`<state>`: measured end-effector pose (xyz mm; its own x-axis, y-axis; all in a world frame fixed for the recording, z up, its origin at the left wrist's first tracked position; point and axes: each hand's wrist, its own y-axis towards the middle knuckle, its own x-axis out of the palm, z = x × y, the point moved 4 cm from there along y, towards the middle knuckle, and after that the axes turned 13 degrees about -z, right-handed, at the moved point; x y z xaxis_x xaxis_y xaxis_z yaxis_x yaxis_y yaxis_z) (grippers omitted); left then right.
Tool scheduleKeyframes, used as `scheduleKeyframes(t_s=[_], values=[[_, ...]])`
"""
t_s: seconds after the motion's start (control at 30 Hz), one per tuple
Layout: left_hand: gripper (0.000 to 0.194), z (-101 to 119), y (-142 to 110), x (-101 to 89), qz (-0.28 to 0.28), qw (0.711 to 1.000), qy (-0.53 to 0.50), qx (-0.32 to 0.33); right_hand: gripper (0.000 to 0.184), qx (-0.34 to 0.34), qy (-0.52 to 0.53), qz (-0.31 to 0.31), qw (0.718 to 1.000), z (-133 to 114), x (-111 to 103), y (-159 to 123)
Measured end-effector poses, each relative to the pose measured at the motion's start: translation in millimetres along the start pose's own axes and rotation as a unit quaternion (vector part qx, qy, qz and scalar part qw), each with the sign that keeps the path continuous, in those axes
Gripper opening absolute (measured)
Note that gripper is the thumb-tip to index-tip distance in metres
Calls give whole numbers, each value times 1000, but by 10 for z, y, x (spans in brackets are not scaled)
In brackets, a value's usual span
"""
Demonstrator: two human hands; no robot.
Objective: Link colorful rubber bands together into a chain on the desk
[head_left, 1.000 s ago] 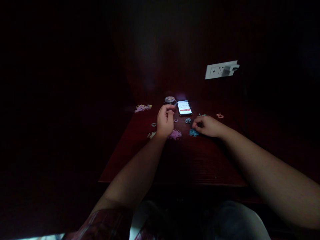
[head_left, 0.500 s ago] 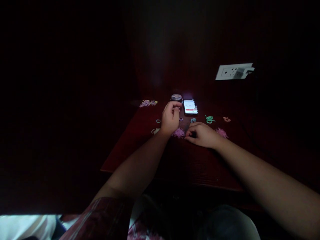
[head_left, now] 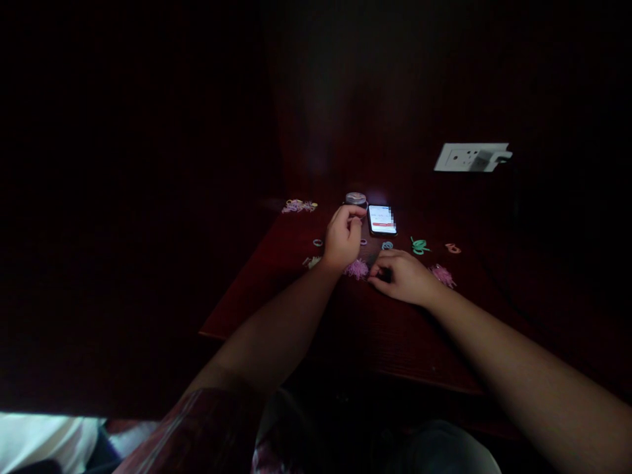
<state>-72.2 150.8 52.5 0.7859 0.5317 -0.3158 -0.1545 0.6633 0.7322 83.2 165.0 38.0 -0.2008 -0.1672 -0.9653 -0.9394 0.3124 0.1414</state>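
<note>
My left hand (head_left: 344,236) is beside a small round lidded jar (head_left: 355,198), its bent fingers and thumb apart; contact with the jar cannot be made out. Close to a pile of purple small bands (head_left: 356,268), my right hand (head_left: 402,275) rests low over the table with fingers curled and tips drawn together. Whatever lies between those tips is too small and dark to name. A purple ring (head_left: 363,242) and blue rings (head_left: 388,245) lie just beyond the hands. My left wrist partly covers a pale yellow pile (head_left: 313,262).
A lit phone (head_left: 382,220) lies right of the jar. Around are a mixed pile (head_left: 299,206), a pale ring (head_left: 317,242), green bands (head_left: 419,245), orange bands (head_left: 453,248) and a pink pile (head_left: 442,276). On the wall, a socket (head_left: 471,157) holds a plug. The dark red table (head_left: 247,309) is dimly lit.
The whole view has shifted slightly, so things appear a little lower and to the right. Both hands keep nearly the same places beside the jar and the purple pile.
</note>
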Motion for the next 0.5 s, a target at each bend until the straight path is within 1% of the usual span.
scheduleKeyframes(t_s=[0.23,0.37,0.5], values=[[17,24,12,-3,-1,1000,8,-9,7,-6,-5,-19,1000,-55,30,30],[17,19,1,6,-6,1000,5,-16,12,-12,-9,-16,1000,-73,42,43],[17,6,-5,12,-8,1000,3,-24,11,-31,-13,-8,999,-78,1,24]])
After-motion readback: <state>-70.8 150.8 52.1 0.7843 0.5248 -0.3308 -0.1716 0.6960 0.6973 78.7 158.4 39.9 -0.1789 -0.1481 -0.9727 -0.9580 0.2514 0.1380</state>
